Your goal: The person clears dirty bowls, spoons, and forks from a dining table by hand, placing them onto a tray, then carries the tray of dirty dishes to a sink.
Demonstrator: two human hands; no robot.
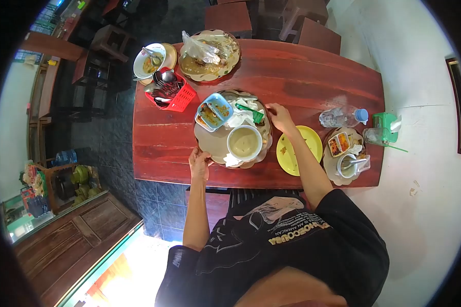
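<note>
Both hands are gripping one round tray (208, 139) near the middle of the red table (302, 77). The left hand (199, 161) is curling over the tray's rim at about 7 o'clock, fingers closed on the edge; the right hand (280, 116) is clasping the opposite rim at about 2 o'clock.

On the tray, a white bowl (244, 143) of pale soup is sitting at 5 o'clock, a blue dish (214, 111) with food scraps is lying at 11 o'clock, and crumpled napkins (239, 115) with a green spoon (251, 111) are resting between them toward 1 o'clock.

Just beside the tray at 3 o'clock, a yellow plate (307, 140) is lying partly under the right forearm. Farther out the same way — a water bottle (343, 117), a second tray (335, 170) with a small cup (348, 165), and a green tissue box (385, 125). At 11 o'clock from the held tray, a red basket (182, 99) of cutlery is standing, with a third tray (210, 74) and a white bowl of leftovers (148, 60) beyond it
</note>
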